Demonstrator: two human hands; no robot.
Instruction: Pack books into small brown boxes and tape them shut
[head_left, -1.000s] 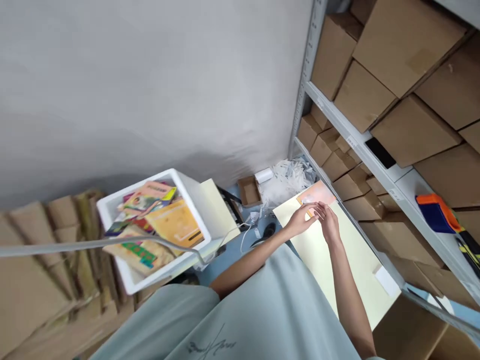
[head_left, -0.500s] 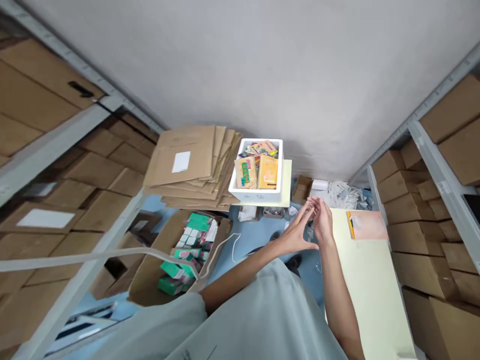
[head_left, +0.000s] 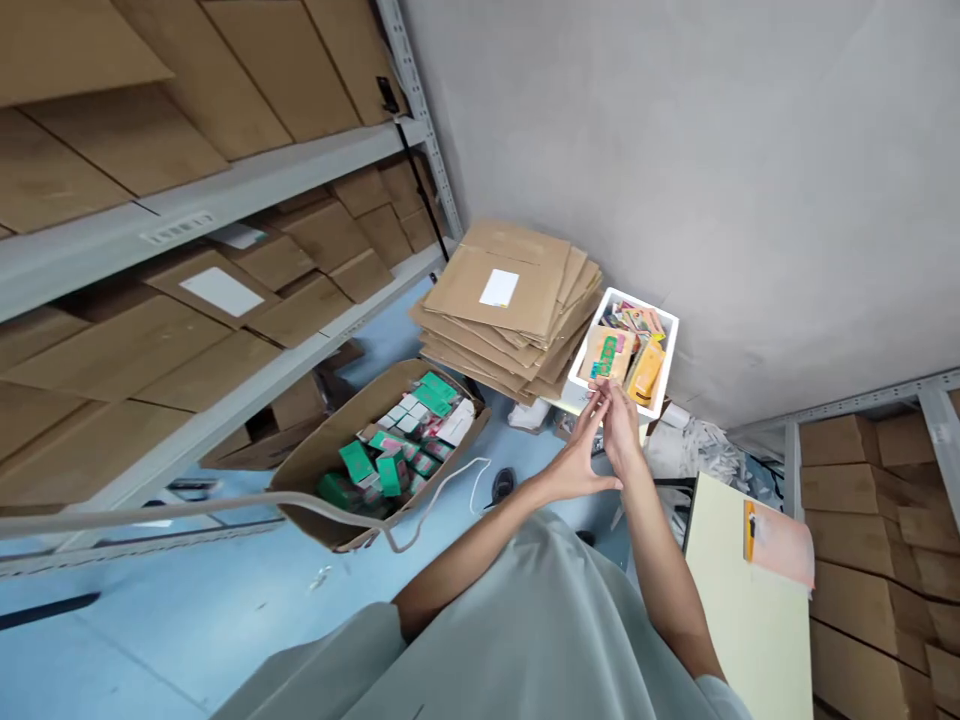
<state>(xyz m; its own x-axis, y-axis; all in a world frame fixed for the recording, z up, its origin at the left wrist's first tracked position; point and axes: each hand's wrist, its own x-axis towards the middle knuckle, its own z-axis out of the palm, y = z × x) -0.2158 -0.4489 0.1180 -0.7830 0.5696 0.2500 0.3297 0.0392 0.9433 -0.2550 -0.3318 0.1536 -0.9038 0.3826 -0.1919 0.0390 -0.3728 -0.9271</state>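
My left hand (head_left: 576, 458) and my right hand (head_left: 622, 432) are raised in front of my chest, palms facing and fingertips pressed together. Whatever lies between them is hidden. They hover just in front of a white foam tub (head_left: 670, 333) filled with colourful booklets. Beside the tub lies a stack of flattened cardboard boxes (head_left: 502, 305). Lower left of my hands, an open carton (head_left: 313, 472) holds several small green and white packs.
A cream table (head_left: 739, 610) at the lower right carries an orange booklet (head_left: 784, 540). Metal shelving (head_left: 225, 190) with brown cartons lines the left, and more cartons (head_left: 862, 470) sit on the right. Shredded paper (head_left: 705, 448) litters the blue floor by the wall.
The view has swung left, away from the right-hand shelves and the table. My hands left the orange booklet and moved, still joined, towards the white tub.
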